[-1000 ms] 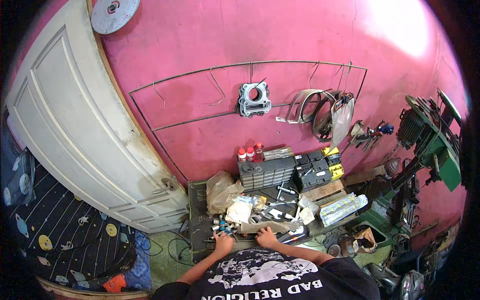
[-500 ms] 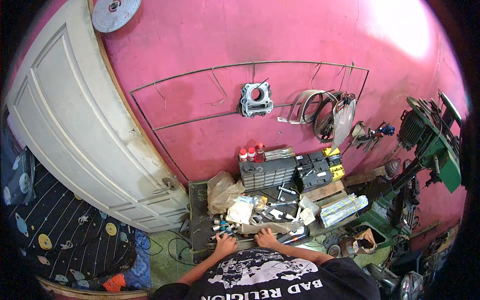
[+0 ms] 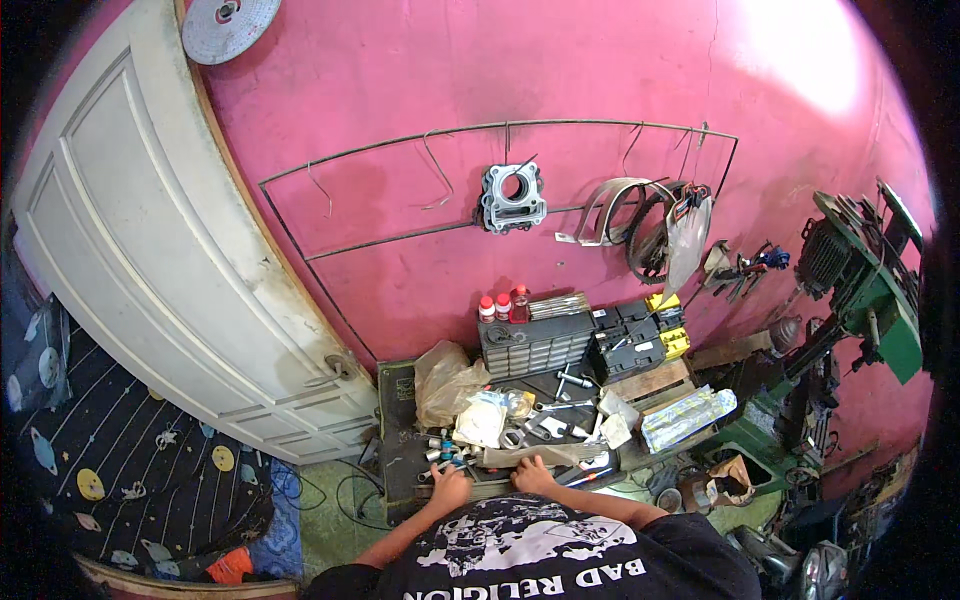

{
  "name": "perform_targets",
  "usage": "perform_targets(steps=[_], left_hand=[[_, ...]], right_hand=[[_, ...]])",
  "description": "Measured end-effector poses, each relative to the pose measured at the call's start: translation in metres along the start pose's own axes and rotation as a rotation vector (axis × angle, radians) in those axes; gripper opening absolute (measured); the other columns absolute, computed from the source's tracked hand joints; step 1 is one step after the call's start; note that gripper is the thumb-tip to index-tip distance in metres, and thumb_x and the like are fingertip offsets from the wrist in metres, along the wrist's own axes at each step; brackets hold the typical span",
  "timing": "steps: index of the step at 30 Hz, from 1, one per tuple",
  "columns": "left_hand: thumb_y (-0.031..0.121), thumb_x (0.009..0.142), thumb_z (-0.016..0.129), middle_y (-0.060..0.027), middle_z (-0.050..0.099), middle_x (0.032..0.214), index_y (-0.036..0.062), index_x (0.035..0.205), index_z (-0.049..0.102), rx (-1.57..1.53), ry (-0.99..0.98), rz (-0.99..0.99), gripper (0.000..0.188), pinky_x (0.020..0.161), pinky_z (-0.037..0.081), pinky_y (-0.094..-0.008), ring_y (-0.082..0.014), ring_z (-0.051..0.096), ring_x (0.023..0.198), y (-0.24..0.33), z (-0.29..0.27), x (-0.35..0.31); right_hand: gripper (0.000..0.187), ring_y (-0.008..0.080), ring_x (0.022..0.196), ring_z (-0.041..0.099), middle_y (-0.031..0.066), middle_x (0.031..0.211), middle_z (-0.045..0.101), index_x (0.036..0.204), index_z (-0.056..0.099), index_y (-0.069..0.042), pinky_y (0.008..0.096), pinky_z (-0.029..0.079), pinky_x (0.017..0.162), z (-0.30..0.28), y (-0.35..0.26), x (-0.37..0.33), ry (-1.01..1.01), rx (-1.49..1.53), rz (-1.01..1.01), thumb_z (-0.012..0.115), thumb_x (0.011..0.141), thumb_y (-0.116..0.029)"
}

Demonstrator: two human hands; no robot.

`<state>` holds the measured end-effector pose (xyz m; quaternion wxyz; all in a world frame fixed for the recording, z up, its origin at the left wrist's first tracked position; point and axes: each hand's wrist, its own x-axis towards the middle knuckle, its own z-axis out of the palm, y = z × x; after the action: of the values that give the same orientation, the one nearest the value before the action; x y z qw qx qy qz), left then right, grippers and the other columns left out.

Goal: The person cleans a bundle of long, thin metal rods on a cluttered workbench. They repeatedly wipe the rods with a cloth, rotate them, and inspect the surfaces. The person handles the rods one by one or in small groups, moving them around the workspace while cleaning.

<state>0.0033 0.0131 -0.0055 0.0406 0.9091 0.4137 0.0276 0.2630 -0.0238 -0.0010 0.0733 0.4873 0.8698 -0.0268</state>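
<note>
At the bench's front edge, my left hand (image 3: 451, 487) rests with its fingers apart, close to a cluster of small metal sockets (image 3: 436, 452). My right hand (image 3: 533, 476) lies to the right of it, fingers stretched forward at a long brownish strip (image 3: 520, 457) along the front of the bench. I see nothing held in either hand, though their undersides are hidden. Beyond them lie a whitish cloth or bag (image 3: 480, 422), several wrenches (image 3: 563, 406) and a T-shaped metal tool (image 3: 572, 380).
A crumpled plastic bag (image 3: 450, 385) and a grey drawer cabinet (image 3: 536, 350) stand on the bench, with red bottles on the cabinet. Black-and-yellow cases (image 3: 632, 345) and a foil-like package (image 3: 688, 420) are at right. A white door (image 3: 190, 270) stands left; green machinery (image 3: 885, 335) stands right.
</note>
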Motion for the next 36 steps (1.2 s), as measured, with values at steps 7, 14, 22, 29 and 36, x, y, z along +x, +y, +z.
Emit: perform_targets(steps=[7, 14, 22, 29, 36], left_hand=[[0.02, 0.081, 0.062, -0.0049, 0.064, 0.087, 0.0129, 0.079, 0.071, -0.083, 0.019, -0.02, 0.012, 0.091, 0.026, -0.0737, -0.0261, 0.054, 0.096, 0.002, -0.007, 0.002], [0.023, 0.078, 0.064, -0.0062, 0.065, 0.089, 0.0126, 0.085, 0.069, -0.064, -0.013, 0.001, 0.014, 0.094, 0.026, -0.0712, -0.0259, 0.054, 0.1, 0.002, -0.004, 0.003], [0.023, 0.079, 0.065, -0.0012, 0.065, 0.085, 0.0143, 0.085, 0.068, -0.124, 0.132, 0.019, 0.011, 0.096, 0.023, -0.0707, -0.0232, 0.055, 0.098, 0.007, -0.022, 0.002], [0.022, 0.081, 0.069, 0.0031, 0.068, 0.085, 0.0193, 0.088, 0.074, -0.249, 0.027, -0.159, 0.009, 0.102, 0.015, -0.0736, -0.0193, 0.057, 0.102, -0.014, -0.033, -0.02], [0.02, 0.08, 0.071, -0.0014, 0.071, 0.094, 0.018, 0.093, 0.077, -0.486, 0.314, -0.381, 0.014, 0.103, 0.023, -0.061, -0.0207, 0.059, 0.106, -0.028, -0.052, -0.063]], right_hand=[[0.025, 0.0255, 0.105, 0.053, 0.0038, 0.093, 0.071, 0.092, 0.072, -0.011, 0.0545, 0.034, 0.091, 0.012, 0.001, 0.004, 0.066, 0.015, 0.03, 0.05, 0.09, -0.024], [0.026, 0.0254, 0.107, 0.054, 0.0062, 0.098, 0.067, 0.102, 0.063, -0.009, 0.0584, 0.034, 0.092, 0.011, 0.001, 0.004, 0.187, -0.039, -0.028, 0.049, 0.092, -0.027], [0.033, 0.0298, 0.109, 0.053, 0.0106, 0.1, 0.066, 0.107, 0.061, -0.009, 0.061, 0.033, 0.095, -0.013, -0.002, -0.005, 0.124, 0.1, 0.041, 0.058, 0.088, -0.035], [0.025, 0.0275, 0.104, 0.058, 0.0029, 0.095, 0.07, 0.107, 0.068, -0.019, 0.0608, 0.03, 0.096, -0.033, 0.019, 0.005, -0.107, 0.114, 0.036, 0.06, 0.089, -0.034], [0.03, 0.0265, 0.094, 0.065, 0.0137, 0.101, 0.071, 0.115, 0.072, -0.014, 0.0447, 0.042, 0.087, -0.157, 0.012, 0.012, 0.107, 1.035, -0.153, 0.067, 0.091, -0.032]])
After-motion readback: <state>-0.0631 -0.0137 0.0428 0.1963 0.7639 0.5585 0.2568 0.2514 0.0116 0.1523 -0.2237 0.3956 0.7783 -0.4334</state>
